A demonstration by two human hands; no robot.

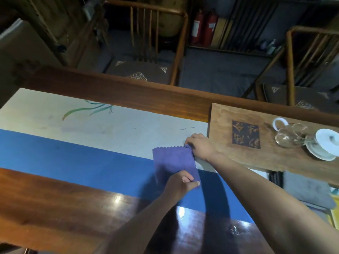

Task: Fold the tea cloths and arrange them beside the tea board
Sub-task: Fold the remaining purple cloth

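Both hands pinch cloth (172, 162): right hand (199, 146) at 1 o'clock corner, left hand (180, 182) at 5; loose pinch could skew the fold

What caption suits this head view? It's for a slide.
Both hands, left and right, pinch a purple tea cloth beside the wooden tea board.

Tea board (238, 143): dark square stamp (246, 134) w/ four seal-style characters, seen upside down from here; too stylised to read. Fire extinguishers (205, 26) at the back carry pale labels, too small & blurred to make out. Table runner (91, 125) has a painted orchid (88, 109) w/ a tiny reddish mark beside it, poss. a seal, illegible. No other text.
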